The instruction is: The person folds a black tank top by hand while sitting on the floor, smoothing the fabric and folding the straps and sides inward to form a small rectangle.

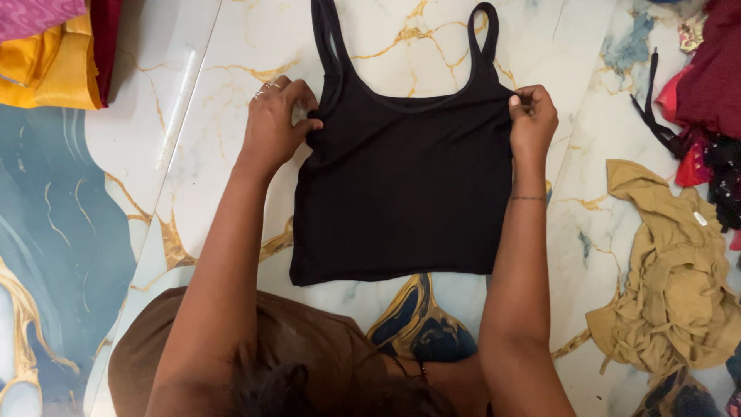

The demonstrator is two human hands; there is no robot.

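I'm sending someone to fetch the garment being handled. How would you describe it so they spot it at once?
On the marble floor, look midway between the left hand and right hand. The black tank top lies flat there, each hand pinching a side. Unlike the crumpled tan garment beside it, it is smooth, black and thin-strapped.

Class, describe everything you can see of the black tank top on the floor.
The black tank top lies spread flat on the marbled floor, its two thin shoulder straps pointing away from the person and its hem nearest them. The fabric looks soft and finely ribbed, with a scooped neckline. The left hand pinches its left edge below the strap; the right hand pinches the right edge.
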